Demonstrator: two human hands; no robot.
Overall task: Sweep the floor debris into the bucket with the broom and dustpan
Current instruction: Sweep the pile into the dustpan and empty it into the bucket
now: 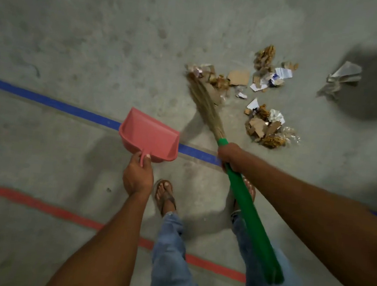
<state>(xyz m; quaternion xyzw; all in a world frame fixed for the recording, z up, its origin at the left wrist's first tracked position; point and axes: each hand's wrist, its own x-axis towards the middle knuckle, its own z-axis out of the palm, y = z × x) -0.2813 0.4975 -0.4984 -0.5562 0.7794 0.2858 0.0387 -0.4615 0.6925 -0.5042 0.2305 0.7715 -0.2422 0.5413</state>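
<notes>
Green-handled broom (243,191) in right hand (229,155) touches debris (241,83); left hand (137,177) holds dustpan (150,136).

**One head camera, looking steeply down**

A single wide-angle view from the person's head faces forward and down at the concrete floor (82,36). Both forearms reach in from the bottom edge, close to the lens; the feet stand directly below. The floor's far parts curve near the edges. No second view shares the scene.

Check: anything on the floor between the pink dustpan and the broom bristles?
Head view: only bare concrete floor between dustpan and broom; debris sits beyond the bristles.
</notes>
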